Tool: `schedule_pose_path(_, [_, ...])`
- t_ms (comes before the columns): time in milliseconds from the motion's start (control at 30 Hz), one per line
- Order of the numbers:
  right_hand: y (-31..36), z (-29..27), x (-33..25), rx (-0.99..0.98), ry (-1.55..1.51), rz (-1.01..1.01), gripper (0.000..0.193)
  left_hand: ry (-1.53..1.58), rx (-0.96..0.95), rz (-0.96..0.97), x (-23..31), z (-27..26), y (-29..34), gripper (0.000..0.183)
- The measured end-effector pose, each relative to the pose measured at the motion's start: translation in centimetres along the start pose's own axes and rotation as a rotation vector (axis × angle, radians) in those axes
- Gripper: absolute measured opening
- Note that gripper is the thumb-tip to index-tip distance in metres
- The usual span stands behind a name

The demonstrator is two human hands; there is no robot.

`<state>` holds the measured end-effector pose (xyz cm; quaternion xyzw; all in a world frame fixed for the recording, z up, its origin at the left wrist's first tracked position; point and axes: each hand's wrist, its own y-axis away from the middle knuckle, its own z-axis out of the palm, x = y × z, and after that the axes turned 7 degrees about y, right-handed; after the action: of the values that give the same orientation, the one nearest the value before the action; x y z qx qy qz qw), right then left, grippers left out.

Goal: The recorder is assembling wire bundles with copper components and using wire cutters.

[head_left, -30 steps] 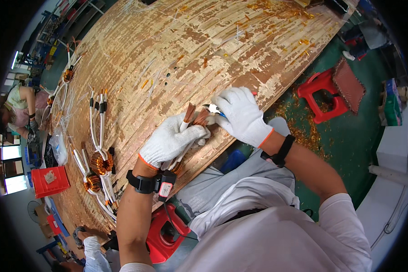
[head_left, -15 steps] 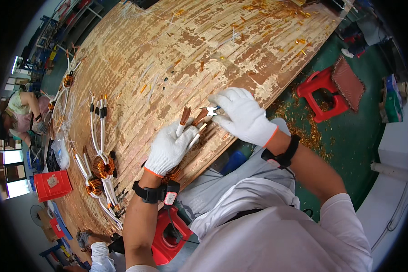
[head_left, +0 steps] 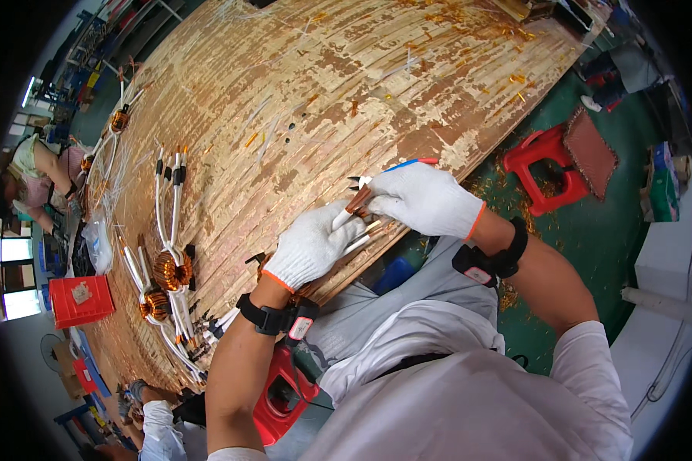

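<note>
My left hand (head_left: 315,244), in a white knitted glove with an orange cuff, is closed around several white-sleeved wire leads (head_left: 355,246) near the table's edge. Bare copper strands (head_left: 359,200) stick out of one sleeve. My right hand (head_left: 423,198), gloved alike, has its fingertips bent in against those strands. Pliers with a blue and red handle (head_left: 402,164) lie in its grip, their dark tips poking out past the fingers. Part of a copper-wound coil shows beneath my left wrist; the glove hides the rest.
Copper coils (head_left: 172,270) with white-sleeved leads lie left on the worn wooden table (head_left: 346,84), beside a red bin (head_left: 81,301). Red stools (head_left: 542,173) stand right and below. Copper-coloured scraps litter the green floor. Other people sit at the far left and lower left.
My right hand has brought its fingers onto the copper strands, and the pliers have turned within it so their handle shows along the top. My left hand has shifted slightly right.
</note>
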<state>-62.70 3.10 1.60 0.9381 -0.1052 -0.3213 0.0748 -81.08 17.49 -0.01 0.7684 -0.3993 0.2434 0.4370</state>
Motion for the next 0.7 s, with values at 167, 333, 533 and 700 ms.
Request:
schedule_pose_path(167, [0.3, 0.8, 1.0, -0.023, -0.051, 0.046, 0.03, -0.141, 0.233, 0.066, 1.4, 0.2, 1.7, 0.045])
schedule_pose_path(333, [1.4, -0.2, 1.1, 0.475, 0.112, -0.181, 0.033, -0.397, 0.289, 0.037, 1.0, 0.3, 1.7, 0.048])
schedule_pose_path(533, [-1.3, 0.9, -0.5, 0.473, 0.498, -0.573, 0.029, -0.342, 0.3, 0.117, -0.2, 0.2, 1.7, 0.045])
schedule_pose_path(700, [-1.6, 1.2, -0.2, 0.223, 0.656, -0.367, 0.021, -0.426, 0.34, 0.111, 0.4, 0.6, 2.1, 0.039])
